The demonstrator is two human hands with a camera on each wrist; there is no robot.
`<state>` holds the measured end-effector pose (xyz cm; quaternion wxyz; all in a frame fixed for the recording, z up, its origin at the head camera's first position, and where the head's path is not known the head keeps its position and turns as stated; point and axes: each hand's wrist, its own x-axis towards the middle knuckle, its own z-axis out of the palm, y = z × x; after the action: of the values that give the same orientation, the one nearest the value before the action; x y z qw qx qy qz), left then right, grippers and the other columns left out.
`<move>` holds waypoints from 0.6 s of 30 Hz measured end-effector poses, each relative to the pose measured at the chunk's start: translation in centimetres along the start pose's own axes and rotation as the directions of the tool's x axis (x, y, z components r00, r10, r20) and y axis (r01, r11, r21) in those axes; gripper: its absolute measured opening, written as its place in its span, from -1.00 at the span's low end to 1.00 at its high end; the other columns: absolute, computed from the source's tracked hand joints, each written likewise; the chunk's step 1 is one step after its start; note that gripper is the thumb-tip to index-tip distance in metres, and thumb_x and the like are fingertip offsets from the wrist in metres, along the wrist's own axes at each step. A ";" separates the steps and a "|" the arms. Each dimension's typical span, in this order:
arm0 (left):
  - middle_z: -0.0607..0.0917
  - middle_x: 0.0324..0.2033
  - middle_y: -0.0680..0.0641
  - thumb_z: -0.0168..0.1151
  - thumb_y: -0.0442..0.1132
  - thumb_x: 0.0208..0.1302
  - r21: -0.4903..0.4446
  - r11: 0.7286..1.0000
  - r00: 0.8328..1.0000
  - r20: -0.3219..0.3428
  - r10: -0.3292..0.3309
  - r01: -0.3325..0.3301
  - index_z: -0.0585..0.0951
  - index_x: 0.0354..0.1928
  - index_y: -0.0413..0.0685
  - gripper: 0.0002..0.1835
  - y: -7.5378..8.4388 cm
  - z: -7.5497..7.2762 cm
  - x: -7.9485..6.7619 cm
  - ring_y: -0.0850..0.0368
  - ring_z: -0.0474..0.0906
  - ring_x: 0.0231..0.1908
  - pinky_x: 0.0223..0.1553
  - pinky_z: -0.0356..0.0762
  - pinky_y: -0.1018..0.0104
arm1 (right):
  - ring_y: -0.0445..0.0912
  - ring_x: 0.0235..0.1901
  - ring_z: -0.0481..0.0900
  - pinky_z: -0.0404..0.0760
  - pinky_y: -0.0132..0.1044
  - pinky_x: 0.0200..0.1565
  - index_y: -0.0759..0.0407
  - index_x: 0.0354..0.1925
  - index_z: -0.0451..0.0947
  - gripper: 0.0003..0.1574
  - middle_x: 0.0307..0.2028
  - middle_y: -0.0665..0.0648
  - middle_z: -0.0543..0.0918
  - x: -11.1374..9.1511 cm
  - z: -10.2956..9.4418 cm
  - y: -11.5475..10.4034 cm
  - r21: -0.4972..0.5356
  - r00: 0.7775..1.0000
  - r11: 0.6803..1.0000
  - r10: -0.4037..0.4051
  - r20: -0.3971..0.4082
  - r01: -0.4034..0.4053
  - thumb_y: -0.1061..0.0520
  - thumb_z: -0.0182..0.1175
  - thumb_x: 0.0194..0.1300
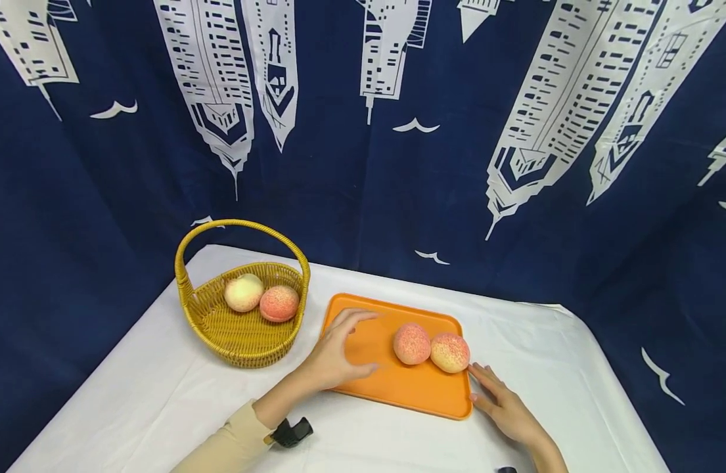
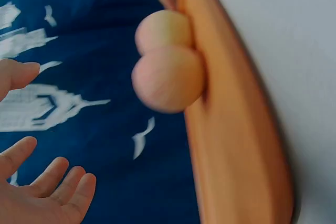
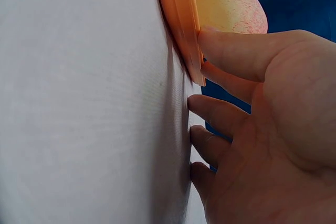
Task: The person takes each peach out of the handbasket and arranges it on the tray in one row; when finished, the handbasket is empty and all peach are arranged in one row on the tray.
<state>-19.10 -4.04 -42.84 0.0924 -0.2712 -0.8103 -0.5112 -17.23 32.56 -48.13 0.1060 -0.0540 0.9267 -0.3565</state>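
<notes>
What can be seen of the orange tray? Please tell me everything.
The orange tray is rectangular with rounded corners and a low rim; it looks like plastic. It lies flat on the white cloth, slightly angled, beside the basket. Two peach-like fruits rest on it, right of its middle. The right hand is at its right edge, seemingly touching it; the left hand hangs over its left part.

Matt, round pink-and-yellow peaches [image 1: 412,343] sit on a smooth, plastic-looking orange rectangular tray [image 1: 398,387], near a glossy, ridged golden-brown woven basket [image 1: 238,338], on lightly creased white cloth [image 1: 386,447] before a matt navy-and-white printed fabric backdrop [image 1: 363,177].
</notes>
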 end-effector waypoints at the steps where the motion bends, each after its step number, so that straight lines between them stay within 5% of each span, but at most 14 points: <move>1: 0.47 0.20 0.02 0.52 -0.22 -0.08 0.005 1.000 1.000 -0.024 0.018 -0.018 0.44 0.28 0.10 -0.22 0.2 -1.0 -0.5 0.10 0.41 0.13 0.13 0.46 0.10 | 0.37 0.48 -0.17 -0.14 0.44 0.33 0.17 0.45 0.21 -0.18 0.48 0.39 0.05 0.0 0.0 0.0 -0.004 1.000 1.000 -0.008 -0.001 0.008 -0.10 0.17 0.36; 7: 0.53 0.13 -0.15 0.49 -0.38 -0.08 0.039 0.999 0.968 -0.248 0.037 -0.028 0.50 0.19 -0.12 -0.32 -0.6 -7.3 -1.8 -0.07 0.44 0.13 0.13 0.49 0.05 | 0.41 0.46 -0.15 -0.10 0.47 0.30 0.18 0.44 0.22 -0.17 0.47 0.41 0.06 0.0 -0.2 -0.2 -0.025 1.000 1.000 -0.017 0.002 0.017 -0.10 0.18 0.35; 12: 0.47 0.16 -0.18 0.43 -0.47 -0.04 0.023 0.989 0.926 -0.355 -0.130 0.148 0.45 0.23 -0.17 -0.31 -3.7 -11.3 -1.6 -0.19 0.36 0.19 0.15 0.43 -0.19 | 0.42 0.45 -0.16 -0.08 0.49 0.27 0.18 0.46 0.18 -0.14 0.47 0.44 0.00 0.2 -0.4 -0.2 -0.037 0.999 0.999 0.008 0.031 -0.007 -0.13 0.17 0.35; 18: 0.34 0.21 -0.30 0.39 -0.45 0.04 -0.074 0.934 0.872 -0.339 -0.352 0.349 0.39 0.29 -0.25 -0.30 -6.8 -12.4 -2.0 -0.23 0.28 0.25 0.25 0.38 -0.14 | 0.39 0.47 -0.22 -0.13 0.46 0.31 0.18 0.49 0.11 -0.09 0.50 0.40 -0.06 0.5 0.0 -0.1 -0.041 0.994 0.998 0.059 0.093 -0.055 -0.19 0.13 0.37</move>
<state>-22.69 -17.90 -43.27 0.1382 -0.0259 -0.8143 -0.5632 -17.74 32.45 -48.14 0.1586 -0.0461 0.9285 -0.3327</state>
